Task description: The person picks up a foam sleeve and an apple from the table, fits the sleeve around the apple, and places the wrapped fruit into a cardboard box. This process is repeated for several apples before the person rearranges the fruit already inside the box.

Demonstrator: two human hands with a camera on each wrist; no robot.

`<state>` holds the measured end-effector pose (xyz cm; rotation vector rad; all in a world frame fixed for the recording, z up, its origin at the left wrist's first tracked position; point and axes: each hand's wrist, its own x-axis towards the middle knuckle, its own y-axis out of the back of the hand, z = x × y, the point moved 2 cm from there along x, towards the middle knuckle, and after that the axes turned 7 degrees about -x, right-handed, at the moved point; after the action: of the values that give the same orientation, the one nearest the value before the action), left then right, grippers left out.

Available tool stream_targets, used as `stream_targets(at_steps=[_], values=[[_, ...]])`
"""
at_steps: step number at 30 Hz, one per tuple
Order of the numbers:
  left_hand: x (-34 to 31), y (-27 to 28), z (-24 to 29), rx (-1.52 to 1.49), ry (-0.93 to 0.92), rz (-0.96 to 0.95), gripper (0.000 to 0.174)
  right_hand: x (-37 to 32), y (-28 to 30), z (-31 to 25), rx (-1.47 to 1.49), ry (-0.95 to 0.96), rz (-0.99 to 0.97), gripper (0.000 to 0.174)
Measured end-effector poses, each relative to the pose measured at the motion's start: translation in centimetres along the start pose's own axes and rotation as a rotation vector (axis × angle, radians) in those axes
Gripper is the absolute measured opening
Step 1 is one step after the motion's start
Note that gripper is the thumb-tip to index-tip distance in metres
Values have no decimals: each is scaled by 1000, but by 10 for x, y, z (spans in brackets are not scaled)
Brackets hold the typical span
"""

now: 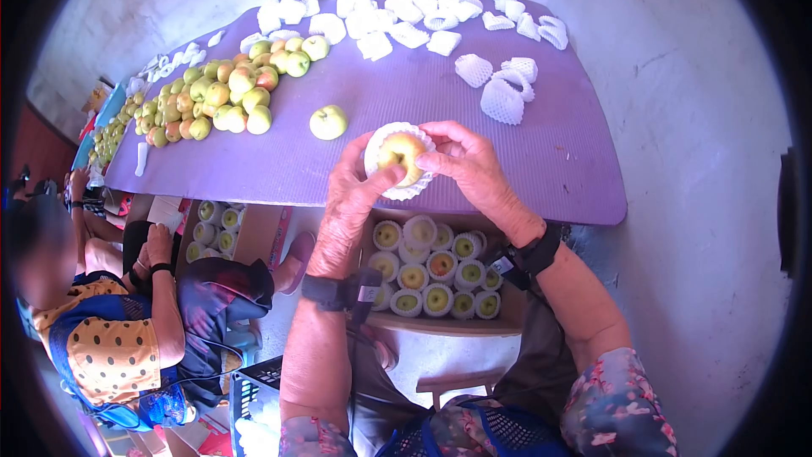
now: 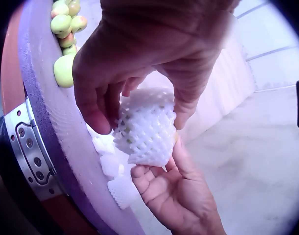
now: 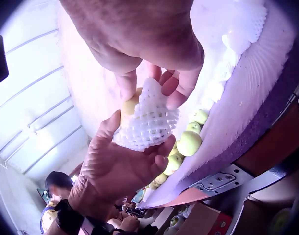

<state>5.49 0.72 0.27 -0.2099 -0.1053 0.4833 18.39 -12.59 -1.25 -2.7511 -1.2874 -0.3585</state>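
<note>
Between both hands, over the near edge of the purple mat, is a yellowish apple (image 1: 401, 155) in a white foam net sleeve (image 3: 148, 125). My left hand (image 1: 351, 182) grips it from the left, its thumb lying on the apple's exposed top. From the other side my right hand (image 1: 469, 165) holds the sleeve's rim, with the thumb at the apple's edge. In the left wrist view the netting (image 2: 148, 128) covers most of the fruit. A single green apple (image 1: 328, 123) sits on the mat just beyond my left hand.
Bare apples (image 1: 216, 95) are heaped on the mat (image 1: 381, 93) at left. Empty foam sleeves (image 1: 372, 21) lie along the back, with a few more (image 1: 502, 101) at right. Below the edge stands a cardboard box (image 1: 440, 326) of sleeved apples. Another person (image 1: 110, 322) sits at left.
</note>
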Motion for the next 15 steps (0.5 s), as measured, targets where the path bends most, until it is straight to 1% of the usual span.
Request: stream_targets(at_steps=[2,5,8,14,15], values=[[-1,-1,0,1,13,-32,70,0,0,-1,66,6,-15,39],[-2,-3,1,13,56,-50,69,-1,4,-3,106,-147,-19,34],[-2,-4,0,41,65,-47,68,0,3,1,47,-48,-25,29],[-1,-2,-7,43,48,-22,64,2,2,10,-27,-7,98,20],[-1,-4,-6,35,45,-17,64,3,2,12,-42,24,109,20]])
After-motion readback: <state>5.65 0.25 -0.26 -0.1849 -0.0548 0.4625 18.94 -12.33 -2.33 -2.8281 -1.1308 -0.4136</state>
